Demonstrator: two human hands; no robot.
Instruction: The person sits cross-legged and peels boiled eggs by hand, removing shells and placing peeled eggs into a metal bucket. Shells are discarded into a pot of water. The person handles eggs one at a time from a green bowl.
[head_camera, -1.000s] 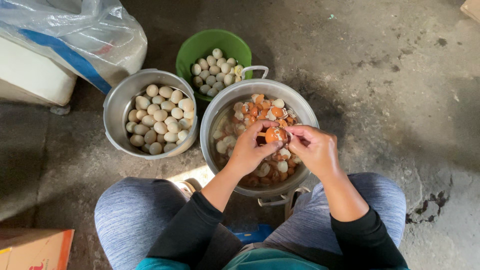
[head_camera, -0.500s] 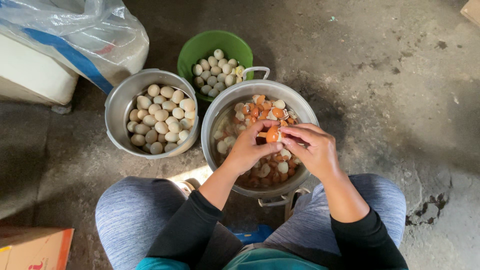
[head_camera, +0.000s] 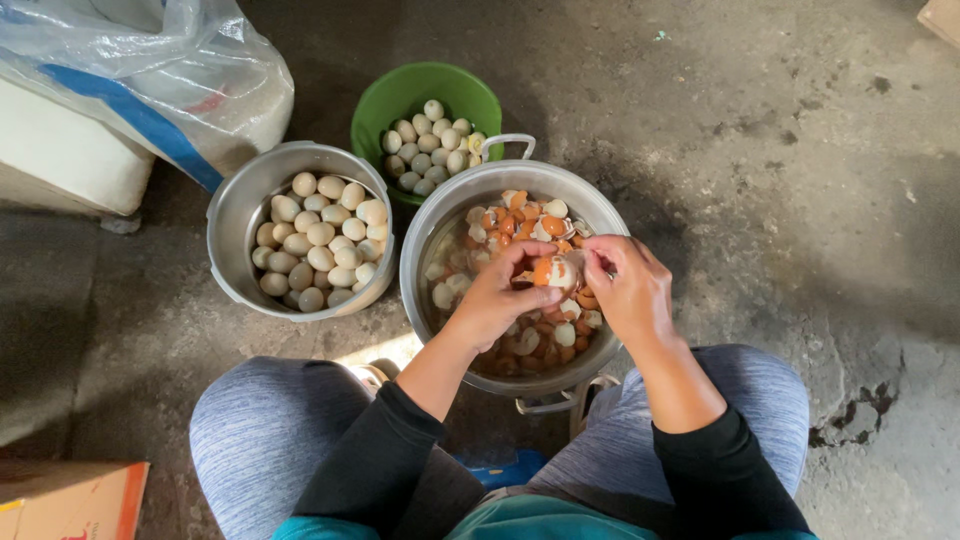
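More shell has come off the egg (head_camera: 553, 272), clamped between both hands' fingers (head_camera: 540, 296) above the pot (head_camera: 425, 235).

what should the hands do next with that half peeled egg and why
Probably pull the next shell piece off: the left hand holds the egg, still partly orange-shelled, over the pot of shells, and the right hand pinches at its edge.

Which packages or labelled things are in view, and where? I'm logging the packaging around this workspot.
Clear plastic bag with a blue stripe: top left, crumpled, draped over a white block.
White rectangular foam-like block: left edge, under the bag.
Orange-brown cardboard box: bottom left corner, with red print on its face.
No signs or screens.
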